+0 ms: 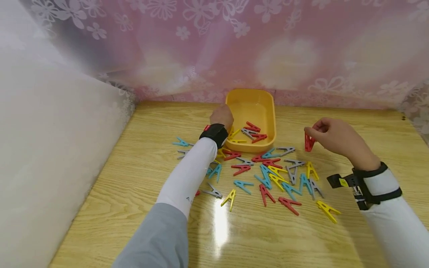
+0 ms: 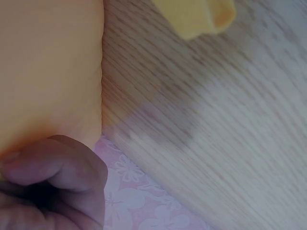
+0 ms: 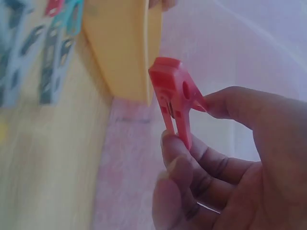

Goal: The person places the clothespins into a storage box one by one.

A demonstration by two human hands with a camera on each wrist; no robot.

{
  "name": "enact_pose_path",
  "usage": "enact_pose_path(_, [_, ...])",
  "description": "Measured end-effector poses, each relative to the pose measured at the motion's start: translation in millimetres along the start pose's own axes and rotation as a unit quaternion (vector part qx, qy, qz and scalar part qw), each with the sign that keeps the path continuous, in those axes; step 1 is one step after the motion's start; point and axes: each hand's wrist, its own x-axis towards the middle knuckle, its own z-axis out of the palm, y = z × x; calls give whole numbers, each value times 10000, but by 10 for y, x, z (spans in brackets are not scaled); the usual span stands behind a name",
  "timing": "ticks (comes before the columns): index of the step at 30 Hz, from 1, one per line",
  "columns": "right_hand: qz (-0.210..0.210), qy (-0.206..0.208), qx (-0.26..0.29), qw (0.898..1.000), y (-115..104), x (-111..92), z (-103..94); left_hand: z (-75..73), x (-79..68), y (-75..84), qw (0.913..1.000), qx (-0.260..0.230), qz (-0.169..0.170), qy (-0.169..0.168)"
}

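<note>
Right hand (image 1: 338, 139): narrow pinch, thumb on one side and fingers on the other, holding one red clothes-peg (image 3: 172, 93); peg clear of the table, to the right of the yellow tub (image 1: 274, 121).

Left hand (image 1: 222, 114): fingers curled at the tub's left rim, gripping it; fingertips largely hidden in the head view.

Tub: one, rounded corners, standing at the back of the wooden table (image 1: 117, 178); contents include two red pegs, a grey peg (image 1: 248, 133) between them, and yellow pegs at the near left corner, partly behind the left wrist.

Loose pegs, plastic, scattered in front of the tub and to either side: blue pegs (image 1: 243, 186), grey ones, yellow ones and red ones; several overlap in the middle of the spread; a yellow peg (image 1: 327, 211) lies at the near right, just beside the right wrist's gear; a few are partly covered by the left forearm.

Also present: black wrist strap (image 1: 214, 134) on the left arm; black-banded wrist mount (image 1: 377, 184) on the right; white sleeves on both forearms, grey cloth above the left; pink curtain (image 1: 207, 48) with white flowers, behind the table.
</note>
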Motion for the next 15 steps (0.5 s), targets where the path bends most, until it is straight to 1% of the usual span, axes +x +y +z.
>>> enact_pose_path(5, [-180,207,-76,9996,-245,191,51,17,2,4,10000,12,22,40])
enact_pose_path(9, [-386,242,-125,9989,-441,338,138,31,13,1,10000,40,-37,79])
enact_pose_path(12, [-546,264,-105,9981,-602,448,205,16,15,-14,9999,71,-90,91])
enact_pose_path(15, [-634,290,-66,9975,-712,550,264,10,20,1,9999,146,-67,60])
